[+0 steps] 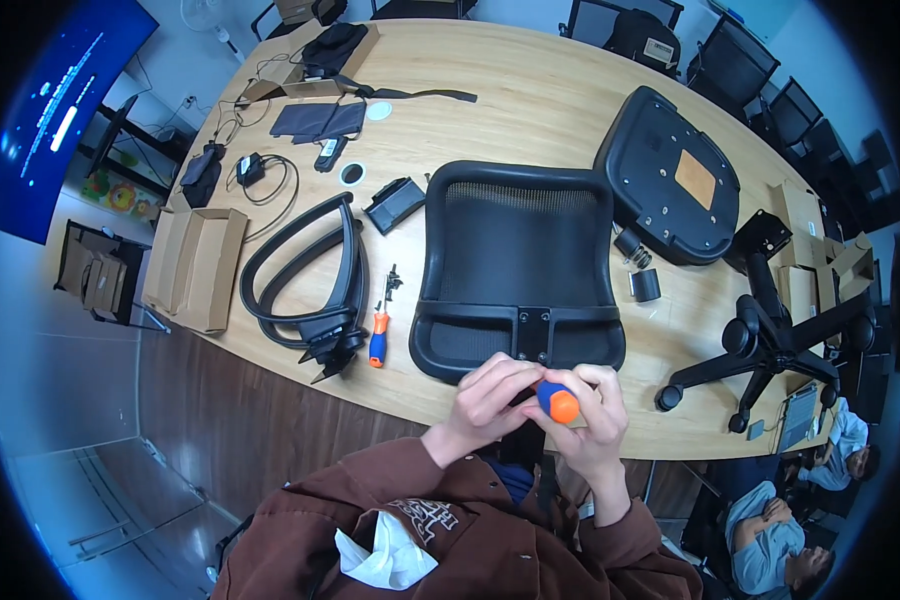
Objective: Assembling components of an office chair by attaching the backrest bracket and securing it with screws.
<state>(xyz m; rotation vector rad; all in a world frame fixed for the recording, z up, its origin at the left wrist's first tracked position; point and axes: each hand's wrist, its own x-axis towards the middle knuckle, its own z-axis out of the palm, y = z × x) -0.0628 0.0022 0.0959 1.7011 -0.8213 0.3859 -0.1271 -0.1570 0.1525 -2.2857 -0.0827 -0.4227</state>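
My right hand (595, 415) grips a screwdriver (560, 402) by its blue and orange handle, whose orange end points up toward me. Beside it, my left hand (490, 400) is closed, fingertips pinched close to the tool's front end; what they hold is hidden. Both hands are at the lower edge of a black mesh chair backrest (520, 240) lying on the table. A black bracket with screws (534, 330) runs down the backrest's lower middle. Below my hands, a dark part of it seems to stick out past the table edge. The screwdriver's tip cannot be seen.
Left of the backrest lie a second screwdriver (379, 340), small black screws (393, 280), armrests (345, 270) and an open cardboard box (205, 270). To the right are a chair seat (660, 160), a black cylinder (645, 285) and a wheeled base (780, 350). People (770, 530) sit at lower right.
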